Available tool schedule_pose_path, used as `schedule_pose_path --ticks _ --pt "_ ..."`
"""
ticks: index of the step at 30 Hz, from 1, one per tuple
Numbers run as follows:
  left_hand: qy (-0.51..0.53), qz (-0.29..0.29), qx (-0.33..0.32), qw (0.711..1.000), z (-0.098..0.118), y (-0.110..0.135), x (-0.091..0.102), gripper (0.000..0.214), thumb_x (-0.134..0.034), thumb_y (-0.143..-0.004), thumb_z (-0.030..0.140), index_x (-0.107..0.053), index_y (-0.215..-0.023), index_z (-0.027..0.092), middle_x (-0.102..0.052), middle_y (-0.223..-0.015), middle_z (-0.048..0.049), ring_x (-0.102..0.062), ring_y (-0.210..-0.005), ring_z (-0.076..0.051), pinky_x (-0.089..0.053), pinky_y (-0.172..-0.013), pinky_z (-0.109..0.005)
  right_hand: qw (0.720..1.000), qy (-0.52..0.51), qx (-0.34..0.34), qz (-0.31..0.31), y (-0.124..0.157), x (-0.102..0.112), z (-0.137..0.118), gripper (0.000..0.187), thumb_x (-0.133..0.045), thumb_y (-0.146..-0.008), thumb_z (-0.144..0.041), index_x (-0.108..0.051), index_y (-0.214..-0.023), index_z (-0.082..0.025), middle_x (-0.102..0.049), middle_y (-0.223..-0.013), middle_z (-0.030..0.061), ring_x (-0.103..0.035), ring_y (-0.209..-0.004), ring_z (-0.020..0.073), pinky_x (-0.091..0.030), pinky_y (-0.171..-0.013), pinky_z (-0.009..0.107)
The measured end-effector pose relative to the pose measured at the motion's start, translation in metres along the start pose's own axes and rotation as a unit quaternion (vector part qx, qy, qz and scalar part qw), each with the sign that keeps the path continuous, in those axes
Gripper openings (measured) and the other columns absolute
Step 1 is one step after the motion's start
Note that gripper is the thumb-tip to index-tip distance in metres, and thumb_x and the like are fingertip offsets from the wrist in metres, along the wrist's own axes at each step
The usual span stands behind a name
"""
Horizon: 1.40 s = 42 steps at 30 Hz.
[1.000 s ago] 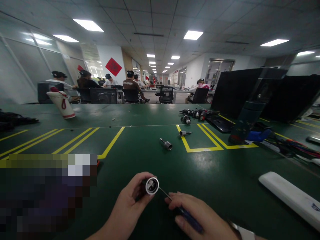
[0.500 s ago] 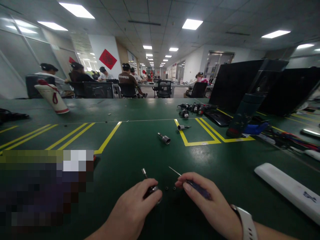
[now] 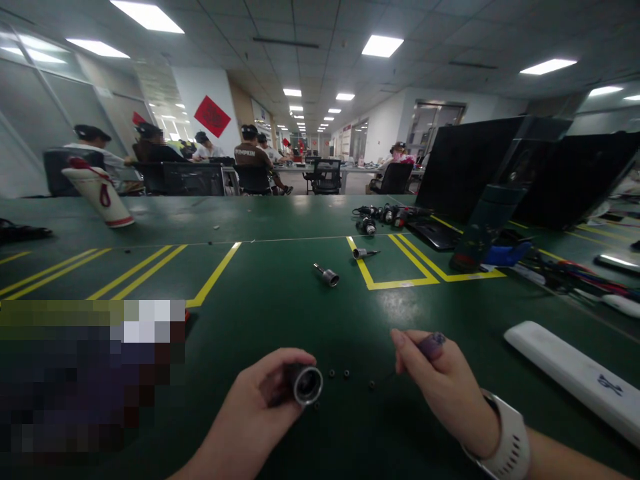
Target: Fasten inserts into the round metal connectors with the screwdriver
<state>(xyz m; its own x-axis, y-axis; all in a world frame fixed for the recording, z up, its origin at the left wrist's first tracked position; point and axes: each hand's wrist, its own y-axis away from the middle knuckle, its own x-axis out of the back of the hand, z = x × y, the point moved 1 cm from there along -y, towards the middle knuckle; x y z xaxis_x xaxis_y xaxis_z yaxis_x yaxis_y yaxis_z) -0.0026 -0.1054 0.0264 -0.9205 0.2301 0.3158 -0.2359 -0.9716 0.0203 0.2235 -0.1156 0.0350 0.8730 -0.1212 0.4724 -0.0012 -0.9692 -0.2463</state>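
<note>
My left hand point(image 3: 265, 393) is closed around a cup-shaped metal bit point(image 3: 308, 386), its round open mouth turned toward me. In my right hand point(image 3: 440, 373) is a screwdriver point(image 3: 432, 345) with a purple handle; its thin shaft points down and left, faint against the table. The shaft's tip is near a small dark nut-like piece point(image 3: 371, 385). Several such pieces lie between my hands, among them a nut-like piece point(image 3: 347, 374) in the middle. Farther off, a cup-shaped metal bit with a shank point(image 3: 327, 275) lies on its side, and another thin-ended bit point(image 3: 361, 253) rests behind it.
The green table point(image 3: 270, 307) carries yellow tape lines point(image 3: 215, 277). A white bar-shaped case point(image 3: 570, 377) lies at right. Behind it stand a dark bottle point(image 3: 483, 230), loose cables and monitors point(image 3: 463, 167). A cup point(image 3: 103, 197) leans at far left. People sit beyond the table.
My left hand has turned the bit so its mouth faces me. The right hand has moved right, swinging the screwdriver's shaft from up-left to down-left. More small pieces show on the table.
</note>
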Motion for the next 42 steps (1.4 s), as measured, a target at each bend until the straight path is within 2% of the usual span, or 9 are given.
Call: schedule_pose_path --ticks 4,12,16,20,23,29,32,35,42 --pt "0.149 0.001 0.114 0.982 0.007 0.006 -0.006 0.034 -0.066 -0.055 0.006 -0.068 -0.087 0.019 -0.073 -0.088 -0.0052 -0.067 -0.083 -0.024 -0.051 -0.075 -0.035 1.0 -0.004 -0.011 -0.018 -0.001 -0.003 0.003 0.044 -0.039 -0.087 -0.045 -0.048 -0.053 -0.019 -0.037 -0.046 -0.0051 -0.04 -0.043 0.0109 -0.034 -0.043 0.023" --pt "0.226 -0.016 0.144 0.963 0.014 0.016 -0.012 0.035 -0.071 -0.054 0.013 -0.069 -0.089 0.018 -0.073 -0.093 -0.0078 -0.066 -0.081 -0.025 -0.051 -0.068 -0.033 0.998 0.038 -0.011 -0.056 -0.001 -0.005 0.0 0.043 -0.039 -0.087 -0.043 -0.043 -0.052 -0.02 -0.034 -0.048 -0.0054 -0.035 -0.044 0.0103 -0.029 -0.045 0.024" --pt "0.25 -0.007 0.159 0.955 0.017 0.018 -0.014 0.034 -0.075 -0.052 0.014 -0.07 -0.086 0.018 -0.073 -0.096 -0.0077 -0.066 -0.084 -0.026 -0.052 -0.074 -0.036 0.993 -0.065 -0.099 -0.023 -0.008 -0.008 0.008 0.043 -0.048 -0.082 -0.047 -0.049 -0.05 -0.018 -0.037 -0.045 -0.0051 -0.037 -0.044 0.0097 -0.029 -0.045 0.023" --pt "0.254 0.008 0.174 0.951 0.019 0.019 -0.013 0.035 -0.077 -0.051 0.018 -0.071 -0.085 0.018 -0.073 -0.096 -0.0085 -0.065 -0.091 -0.027 -0.05 -0.079 -0.035 0.906 -0.352 -0.233 -0.022 -0.009 -0.013 0.011 0.039 -0.06 -0.076 -0.046 -0.05 -0.053 -0.016 -0.036 -0.044 -0.0073 -0.029 -0.041 0.0062 -0.021 -0.04 0.019" --pt "0.249 0.022 0.178 0.952 0.018 0.019 -0.013 0.034 -0.077 -0.052 0.018 -0.071 -0.085 0.017 -0.073 -0.096 -0.0091 -0.065 -0.092 -0.028 -0.05 -0.08 -0.035 0.849 -0.471 -0.235 -0.041 -0.001 -0.014 0.0 0.038 -0.064 -0.076 -0.043 -0.05 -0.053 -0.016 -0.035 -0.044 -0.0079 -0.026 -0.041 0.0051 -0.019 -0.039 0.019" --pt "0.233 0.013 0.153 0.96 0.015 0.018 -0.015 0.034 -0.073 -0.052 0.017 -0.071 -0.086 0.016 -0.073 -0.094 -0.0109 -0.065 -0.089 -0.029 -0.048 -0.079 -0.039 0.856 -0.48 -0.182 -0.056 0.014 -0.014 -0.019 0.036 -0.062 -0.078 -0.044 -0.053 -0.056 -0.016 -0.038 -0.047 -0.0065 -0.03 -0.043 0.006 -0.025 -0.041 0.019" --pt "0.219 0.006 0.154 0.963 0.017 0.019 -0.016 0.034 -0.072 -0.053 0.017 -0.071 -0.087 0.017 -0.073 -0.093 -0.0099 -0.065 -0.089 -0.028 -0.047 -0.081 -0.038 0.917 -0.382 -0.098 -0.055 0.02 -0.014 -0.019 0.035 -0.056 -0.083 -0.043 -0.057 -0.06 -0.016 -0.045 -0.051 -0.0037 -0.038 -0.046 0.0076 -0.03 -0.043 0.02" --pt "0.213 0.005 0.162 0.963 0.019 0.02 -0.017 0.033 -0.072 -0.053 0.017 -0.071 -0.086 0.018 -0.073 -0.095 -0.0095 -0.064 -0.091 -0.028 -0.047 -0.08 -0.037 0.97 -0.223 0.076 -0.061 0.023 -0.011 -0.022 0.034 -0.049 -0.088 -0.033 -0.06 -0.061 -0.015 -0.052 -0.054 -0.0002 -0.047 -0.05 0.0099 -0.037 -0.048 0.022" --pt "0.211 0.036 0.144 0.966 0.019 0.019 -0.02 0.023 -0.07 -0.056 0.017 -0.07 -0.079 0.017 -0.073 -0.089 -0.0072 -0.066 -0.085 -0.025 -0.048 -0.076 -0.034 0.952 -0.069 0.285 -0.091 0.024 -0.008 -0.035 0.028 -0.045 -0.089 -0.023 -0.062 -0.068 -0.014 -0.062 -0.055 0.0045 -0.055 -0.053 0.0113 -0.043 -0.051 0.021"
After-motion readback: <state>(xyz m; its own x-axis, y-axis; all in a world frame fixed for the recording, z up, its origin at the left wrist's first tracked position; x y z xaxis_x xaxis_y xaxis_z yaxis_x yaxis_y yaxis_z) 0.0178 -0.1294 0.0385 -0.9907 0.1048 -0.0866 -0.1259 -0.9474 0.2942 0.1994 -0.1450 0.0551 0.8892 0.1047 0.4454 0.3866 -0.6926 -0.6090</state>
